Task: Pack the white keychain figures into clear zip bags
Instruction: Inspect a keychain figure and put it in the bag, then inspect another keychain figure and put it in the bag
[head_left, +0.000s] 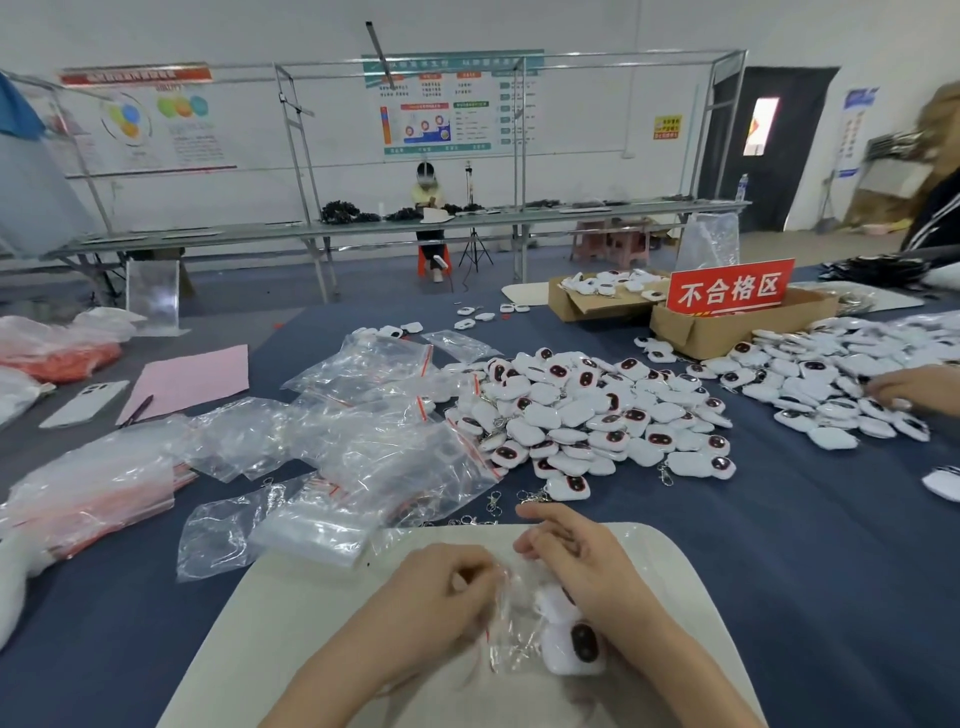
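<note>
Curling, left hand (436, 592) and right hand (587, 566) pinch bag (514, 642).

Legible text, one item: red sign (730, 287) with white characters "不合格区", standing upright at the front of an open cardboard box (696, 332) on the blue table (810, 519). Wall poster (447, 104) at centre back, red-banner poster (136, 74) at left, small yellow notice (667, 127) and blue poster (854, 130) beside the dark door (779, 150) all carry print, too blurred or small to read. No brand names, numbers or labels can be made out on anything else on the table.
</note>
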